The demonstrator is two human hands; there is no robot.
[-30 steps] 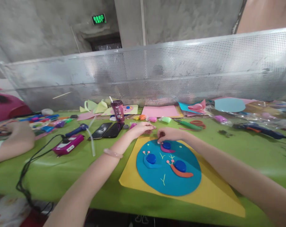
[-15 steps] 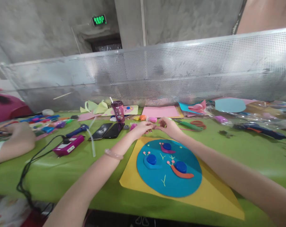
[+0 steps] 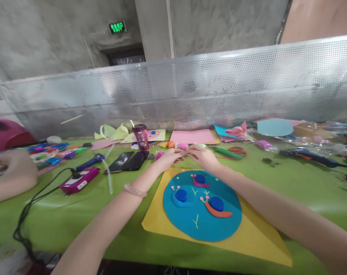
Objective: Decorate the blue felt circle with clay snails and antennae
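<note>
Farthest left, a co-worker's forearm [image 3: 15,177] rests on the green worktop [image 3: 127,233], well apart from my own arms. Next comes the magenta power strip [image 3: 83,180], probably set to the side so its black cable [image 3: 24,229] stays off my paper. Two phones [image 3: 137,160] lie flat side by side, and the lidded cup [image 3: 141,138] stands upright behind them, seemingly far enough back not to be knocked. My left arm, with a pale bracelet [image 3: 135,190] at the wrist, reaches forward, and my left hand [image 3: 171,157] is turned inward, fingers bent and tips drawn together. The yellow sheet [image 3: 262,244] lies in front of me with the blue disc [image 3: 213,231] on it, bearing a light blue snail [image 3: 177,202], a purple snail [image 3: 198,184] and an orange snail [image 3: 221,214]; I judge it sits this close so both arms can span it. My right hand [image 3: 202,156] meets the left just beyond the disc's far edge, wrist arched, its fingertips against the others, perhaps raised there to spare the snails. Whether my fingers grip some tiny piece, I cannot tell. Farther right, a green-handled tool [image 3: 227,153] lies within easy reach.
</note>
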